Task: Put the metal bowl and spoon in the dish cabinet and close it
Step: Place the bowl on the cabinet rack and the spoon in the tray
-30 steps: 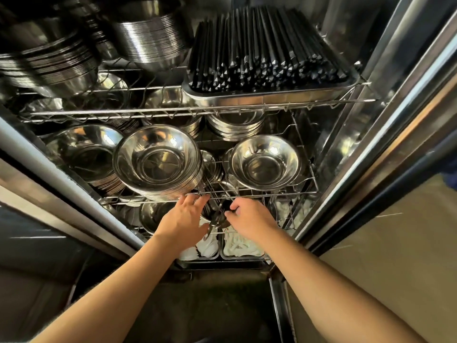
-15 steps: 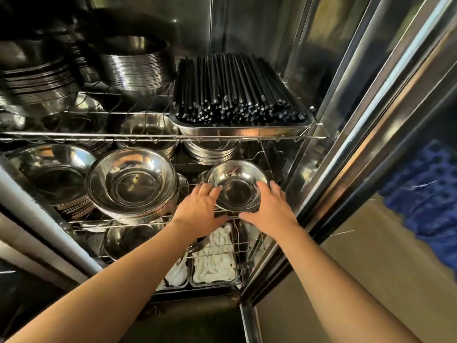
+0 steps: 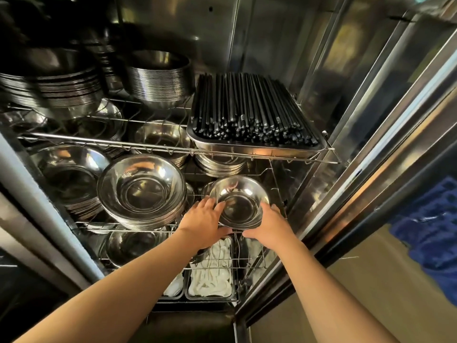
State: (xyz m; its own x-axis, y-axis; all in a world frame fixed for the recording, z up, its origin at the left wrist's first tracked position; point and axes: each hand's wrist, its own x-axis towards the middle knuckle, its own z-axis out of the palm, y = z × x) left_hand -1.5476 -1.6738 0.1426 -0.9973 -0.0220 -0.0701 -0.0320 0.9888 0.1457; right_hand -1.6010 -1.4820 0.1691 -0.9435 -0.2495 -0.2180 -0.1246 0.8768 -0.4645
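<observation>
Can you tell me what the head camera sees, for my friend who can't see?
Both hands, left hand and right hand, hold a small metal bowl on the dish cabinet's middle wire rack, below a tray of black chopsticks.

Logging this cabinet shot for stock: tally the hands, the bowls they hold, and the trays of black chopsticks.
Hands: 2 (left hand, right hand)
Held metal bowl: 1
Tray of black chopsticks: 1
Total: 4
</observation>
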